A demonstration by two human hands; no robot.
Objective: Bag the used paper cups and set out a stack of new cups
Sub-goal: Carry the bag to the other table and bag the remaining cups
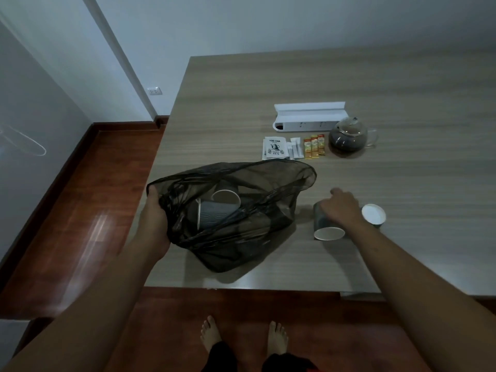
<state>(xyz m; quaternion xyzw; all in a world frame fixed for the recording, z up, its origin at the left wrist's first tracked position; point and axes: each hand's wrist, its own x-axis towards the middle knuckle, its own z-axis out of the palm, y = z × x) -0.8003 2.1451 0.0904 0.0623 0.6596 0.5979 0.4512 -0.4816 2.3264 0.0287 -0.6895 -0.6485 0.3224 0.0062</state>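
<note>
Wood-grain bench (402, 84): bag (236, 213), pinched at left by the left hand (154, 210), holds two cups; right hand (342, 206) grips a third (326, 224), a fourth (373, 214) waits at right, no new stack visible

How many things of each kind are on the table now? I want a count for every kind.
Paper cups in the black bag: 2
Paper cups on the table: 2
Yellow sachets: 3
White sachets: 2
Tea packet: 1
Glass teapot: 1
White box: 1
Black bag: 1
Total: 13

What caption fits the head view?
Left hand holds bag open; right hand grips cup on table.
</note>
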